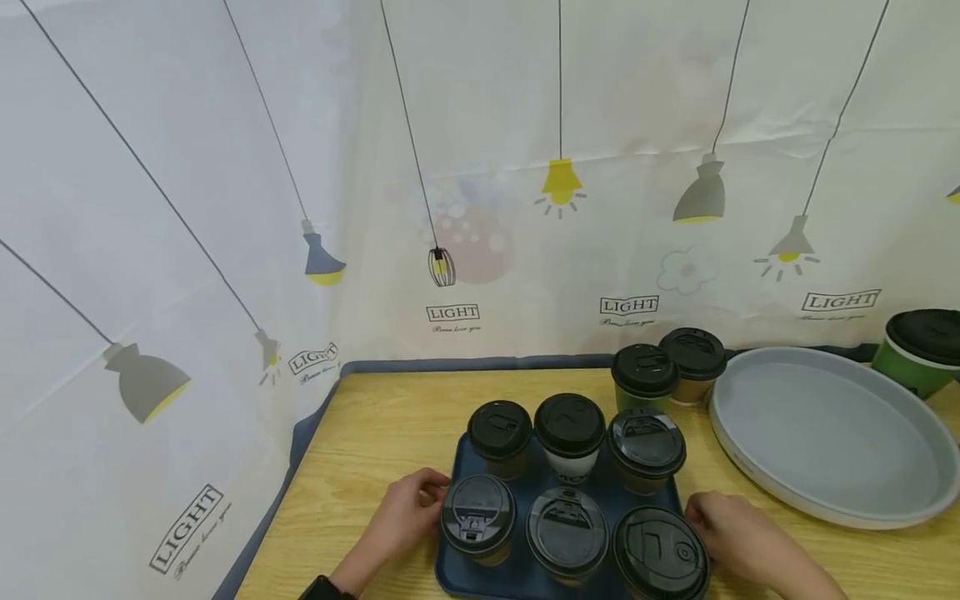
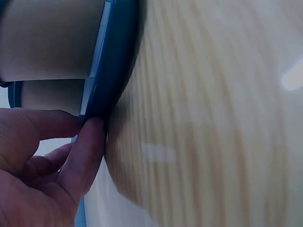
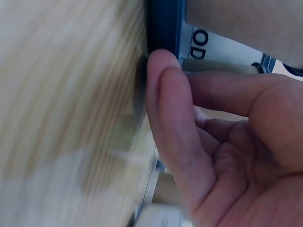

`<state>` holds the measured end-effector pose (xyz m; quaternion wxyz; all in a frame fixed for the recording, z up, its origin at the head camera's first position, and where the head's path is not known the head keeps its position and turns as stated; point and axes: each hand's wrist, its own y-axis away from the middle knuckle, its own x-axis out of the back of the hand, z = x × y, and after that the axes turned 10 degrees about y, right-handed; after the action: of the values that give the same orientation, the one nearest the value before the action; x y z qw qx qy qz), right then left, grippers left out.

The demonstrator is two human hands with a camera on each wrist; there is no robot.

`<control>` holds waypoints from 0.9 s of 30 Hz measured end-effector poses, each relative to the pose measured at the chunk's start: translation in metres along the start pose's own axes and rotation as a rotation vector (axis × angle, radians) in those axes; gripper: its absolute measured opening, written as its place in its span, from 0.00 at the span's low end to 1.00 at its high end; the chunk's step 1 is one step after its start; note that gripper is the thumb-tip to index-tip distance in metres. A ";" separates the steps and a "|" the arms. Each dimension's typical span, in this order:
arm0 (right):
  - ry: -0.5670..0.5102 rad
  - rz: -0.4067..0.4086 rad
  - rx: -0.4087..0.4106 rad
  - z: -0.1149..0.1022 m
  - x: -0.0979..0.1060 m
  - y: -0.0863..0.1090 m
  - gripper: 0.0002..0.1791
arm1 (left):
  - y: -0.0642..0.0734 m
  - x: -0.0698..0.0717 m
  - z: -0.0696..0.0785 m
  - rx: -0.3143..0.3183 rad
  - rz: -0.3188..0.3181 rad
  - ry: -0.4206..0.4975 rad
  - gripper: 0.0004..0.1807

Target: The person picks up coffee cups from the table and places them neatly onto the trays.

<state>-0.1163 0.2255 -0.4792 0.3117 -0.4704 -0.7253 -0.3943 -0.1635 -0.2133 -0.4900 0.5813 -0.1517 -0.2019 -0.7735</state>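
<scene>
A dark blue tray (image 1: 450,575) carries several lidded paper cups in two rows. Black lids top them all; one back-row cup (image 1: 573,462) is white, while the front-left cup (image 2: 47,40) shows a brown side in the left wrist view. My left hand (image 1: 408,510) pinches the tray's left rim, thumb above and a finger beneath, as the left wrist view shows. On the opposite side, my right hand (image 1: 738,533) grips the right rim (image 3: 165,26) between thumb and fingers. The right wrist view shows fingertips under that rim, close to the wood.
Behind the tray's right corner stand a green cup (image 1: 643,375) and a brown cup (image 1: 695,362), both with black lids. A large round grey tray (image 1: 832,433) lies to the right, with another green cup (image 1: 922,354) behind it. A patterned sheet (image 1: 517,250) covers the wall beyond the wooden table (image 1: 375,417).
</scene>
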 end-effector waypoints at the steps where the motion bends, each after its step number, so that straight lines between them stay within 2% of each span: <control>1: -0.002 0.002 -0.002 -0.007 -0.002 -0.003 0.16 | 0.000 0.005 -0.002 0.005 0.019 -0.011 0.13; 8: 0.007 0.091 0.056 -0.055 -0.017 -0.027 0.18 | -0.002 0.042 -0.021 0.054 0.211 -0.141 0.07; 11: 0.028 0.122 0.071 -0.073 -0.020 -0.044 0.18 | -0.004 0.059 -0.031 0.064 0.260 -0.174 0.06; 21: 0.078 0.202 0.112 -0.121 -0.034 -0.096 0.19 | -0.016 0.114 -0.058 0.110 0.332 -0.288 0.06; 27: 0.071 0.230 0.129 -0.138 -0.038 -0.123 0.20 | -0.022 0.136 -0.066 0.113 0.344 -0.298 0.08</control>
<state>-0.2053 0.0594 -0.4759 0.4099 -0.5151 -0.6791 -0.3248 -0.2224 -0.3544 -0.4865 0.6758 -0.2635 -0.2997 -0.6197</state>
